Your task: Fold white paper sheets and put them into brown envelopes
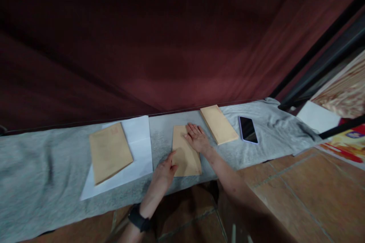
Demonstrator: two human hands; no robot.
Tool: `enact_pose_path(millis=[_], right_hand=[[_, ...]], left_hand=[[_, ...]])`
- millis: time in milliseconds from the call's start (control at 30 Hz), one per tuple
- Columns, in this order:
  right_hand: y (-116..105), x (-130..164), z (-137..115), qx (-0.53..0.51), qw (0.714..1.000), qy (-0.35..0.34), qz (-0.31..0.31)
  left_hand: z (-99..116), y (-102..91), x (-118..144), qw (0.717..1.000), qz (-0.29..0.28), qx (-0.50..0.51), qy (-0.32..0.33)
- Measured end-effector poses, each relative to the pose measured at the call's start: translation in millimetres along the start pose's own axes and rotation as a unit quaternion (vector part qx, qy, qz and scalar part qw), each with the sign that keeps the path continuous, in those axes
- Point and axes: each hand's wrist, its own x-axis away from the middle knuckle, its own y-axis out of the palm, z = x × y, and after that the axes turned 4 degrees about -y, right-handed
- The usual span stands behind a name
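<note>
In the head view a brown paper envelope (186, 159) lies flat on the grey cloth in front of me. My right hand (197, 138) rests flat on its upper right part, fingers stretched out. My left hand (165, 169) touches the envelope's left edge, its thumb and forefinger apart. To the right is a stack of brown envelopes (219, 124). On the left, more brown envelopes (110, 152) sit on white paper sheets (139, 140). A dark watch is on my left wrist.
A smartphone (248, 130) with a purple edge lies right of the envelope stack. Grey cloth (57, 174) covers the long narrow surface. Behind it hangs a dark red curtain (171, 64). Black bars (322, 49) stand at the right, and brown floor tiles (299, 190) show below.
</note>
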Motion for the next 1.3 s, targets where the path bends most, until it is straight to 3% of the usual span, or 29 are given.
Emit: enact_pose_path(millis=[167,400,733,933,1133,1300], right_hand=[[1.2,-4.9,-9.7,-0.012,0.999,-0.036,-0.011],[-2.5,8.9,-31.7,-0.065,0.99,-0.12,-0.018],[-10.7,38.5,-48.0,-0.091,0.977,-0.18,-0.072],[-21.6,64.8,-53.1,-0.113,0.966,-0.214,-0.089],[-28.0,88.7,-52.8,-0.148,0.951,-0.245,-0.12],[-28.7,80.6,-47.3,-0.144,0.957,-0.223,-0.113]], left_hand=[[3.8,0.5,2.6,1.0,-0.011,-0.021,-0.017],[-2.9,2.2,0.8,0.989,0.0,0.149,-0.011],[-10.3,-12.3,-0.7,0.928,-0.129,0.344,-0.065],[-13.4,-19.0,3.3,0.897,-0.144,0.407,-0.089],[-16.0,-15.0,-0.4,0.896,-0.132,0.414,-0.091],[-19.3,-8.9,-4.0,0.912,-0.114,0.387,-0.075]])
